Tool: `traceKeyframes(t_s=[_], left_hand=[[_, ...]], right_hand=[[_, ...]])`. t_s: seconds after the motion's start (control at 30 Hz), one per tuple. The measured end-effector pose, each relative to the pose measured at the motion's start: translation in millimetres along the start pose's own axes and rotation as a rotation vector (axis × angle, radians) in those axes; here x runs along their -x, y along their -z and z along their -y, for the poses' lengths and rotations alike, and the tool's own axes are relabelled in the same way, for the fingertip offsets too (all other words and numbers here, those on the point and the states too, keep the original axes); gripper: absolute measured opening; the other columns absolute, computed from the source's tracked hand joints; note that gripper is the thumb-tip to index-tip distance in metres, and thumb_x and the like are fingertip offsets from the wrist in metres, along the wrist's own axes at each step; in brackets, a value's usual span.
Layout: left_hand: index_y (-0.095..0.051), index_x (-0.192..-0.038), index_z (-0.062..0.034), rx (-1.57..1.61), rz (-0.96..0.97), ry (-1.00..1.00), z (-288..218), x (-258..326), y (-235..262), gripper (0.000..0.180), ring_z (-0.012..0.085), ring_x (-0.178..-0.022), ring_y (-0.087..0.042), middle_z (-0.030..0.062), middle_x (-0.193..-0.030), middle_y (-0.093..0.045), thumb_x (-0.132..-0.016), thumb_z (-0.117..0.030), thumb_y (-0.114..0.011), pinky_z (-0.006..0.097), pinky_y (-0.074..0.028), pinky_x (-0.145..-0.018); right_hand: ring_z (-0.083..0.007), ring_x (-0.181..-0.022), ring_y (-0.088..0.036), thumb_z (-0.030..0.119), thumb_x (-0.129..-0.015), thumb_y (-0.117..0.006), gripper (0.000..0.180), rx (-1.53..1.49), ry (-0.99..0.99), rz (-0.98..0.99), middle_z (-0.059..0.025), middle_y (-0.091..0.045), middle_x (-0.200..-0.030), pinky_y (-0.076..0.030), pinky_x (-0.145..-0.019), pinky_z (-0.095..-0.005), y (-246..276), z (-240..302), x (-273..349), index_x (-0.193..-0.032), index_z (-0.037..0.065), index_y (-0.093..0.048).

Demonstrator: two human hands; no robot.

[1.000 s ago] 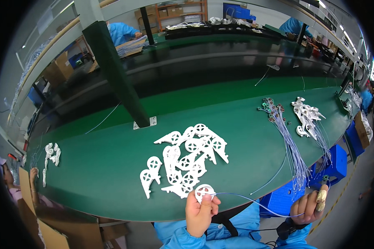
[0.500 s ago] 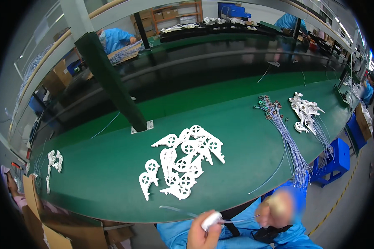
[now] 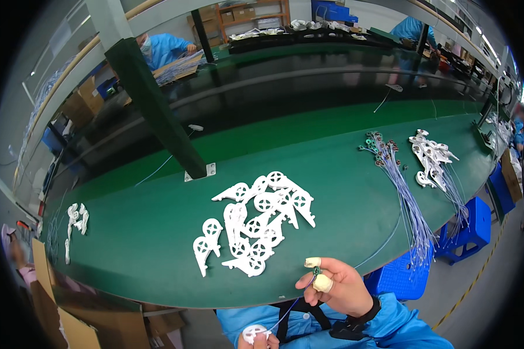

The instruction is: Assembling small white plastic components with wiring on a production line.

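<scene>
- Right hand point(image 3: 337, 285): taped fingertips pinching small green ring point(image 3: 317, 270) on thin wire point(image 3: 294, 303), just off table's point(image 3: 157, 256) near edge.
- Left hand point(image 3: 256, 338): closed on white plastic wheel piece point(image 3: 251, 333), bottom edge.
- Pile of white wheel pieces point(image 3: 256, 224): mid-table.
- Wire bundle point(image 3: 404, 198): right side.

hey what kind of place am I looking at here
Most likely a factory assembly line: a long green workbench carries a pile of white plastic parts and bundled wires, and another worker in a blue coat sits farther back.
</scene>
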State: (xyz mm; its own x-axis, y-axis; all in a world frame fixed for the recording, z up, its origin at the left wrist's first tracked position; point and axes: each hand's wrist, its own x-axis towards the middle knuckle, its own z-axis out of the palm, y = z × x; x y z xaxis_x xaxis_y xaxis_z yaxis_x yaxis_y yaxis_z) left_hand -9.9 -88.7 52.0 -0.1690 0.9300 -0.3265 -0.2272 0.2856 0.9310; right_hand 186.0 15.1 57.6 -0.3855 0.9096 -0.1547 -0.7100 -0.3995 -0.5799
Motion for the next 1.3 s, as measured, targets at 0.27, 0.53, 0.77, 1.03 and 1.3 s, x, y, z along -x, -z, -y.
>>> traceKeyframes(t_s=[0.27,0.53,0.77,1.03,1.3], left_hand=[[-0.046,-0.105,-0.0036,0.313,0.046,0.319,-1,-35,-14,0.019,0.0106,-0.055,-0.042,0.0048,-0.071,-0.048,-0.095,-0.019,-0.04,0.023,-0.032,-0.048],[-0.044,-0.118,0.0005,0.278,0.299,0.154,-20,-56,-60,0.038,0.0082,-0.056,-0.045,0.0037,-0.076,-0.053,-0.098,-0.03,-0.033,0.02,-0.036,-0.049],[-0.029,-0.138,0.0009,0.25,0.319,0.033,-10,-63,-69,0.05,0.0052,-0.064,-0.044,0.002,-0.09,-0.054,-0.1,-0.031,-0.03,0.018,-0.037,-0.055],[-0.028,-0.137,0.0027,0.203,0.282,-0.127,-9,-60,-73,0.05,0.0083,-0.078,-0.048,0.007,-0.109,-0.052,-0.1,-0.031,-0.03,0.018,-0.04,-0.064],[-0.027,-0.137,0.0058,0.241,0.335,-0.117,-11,-58,-72,0.05,0.0153,-0.101,-0.049,0.0114,-0.121,-0.047,-0.1,-0.028,-0.029,0.026,-0.041,-0.086]], right_hand=[[-0.0169,-0.079,-0.06,0.002,-0.09,-0.051,0.037,0.504,0.358,-0.02,-0.0171,-0.058,-0.105,-0.05,-0.069,-0.0271,-5,-5,11,-0.125,0.0,-0.044],[-0.0272,-0.081,-0.055,0.003,-0.073,-0.067,0.037,1.553,0.766,0.045,-0.0126,-0.056,-0.096,-0.044,-0.071,-0.0326,-12,0,5,-0.109,-0.002,-0.056],[-0.0263,-0.079,-0.055,0.003,-0.071,-0.068,0.036,1.719,0.843,-0.067,-0.0115,-0.057,-0.092,-0.043,-0.069,-0.0343,-31,-2,-1,-0.105,-0.002,-0.058],[-0.0271,-0.078,-0.057,0.003,-0.073,-0.07,0.031,1.502,0.811,-0.056,-0.0108,-0.062,-0.089,-0.045,-0.069,-0.0343,-19,-9,-4,-0.101,0.002,-0.055],[-0.0264,-0.077,-0.058,0.004,-0.072,-0.071,0.031,1.45,0.804,-0.046,-0.0108,-0.062,-0.092,-0.044,-0.069,-0.0346,-18,-6,-4,-0.099,0.002,-0.056]])
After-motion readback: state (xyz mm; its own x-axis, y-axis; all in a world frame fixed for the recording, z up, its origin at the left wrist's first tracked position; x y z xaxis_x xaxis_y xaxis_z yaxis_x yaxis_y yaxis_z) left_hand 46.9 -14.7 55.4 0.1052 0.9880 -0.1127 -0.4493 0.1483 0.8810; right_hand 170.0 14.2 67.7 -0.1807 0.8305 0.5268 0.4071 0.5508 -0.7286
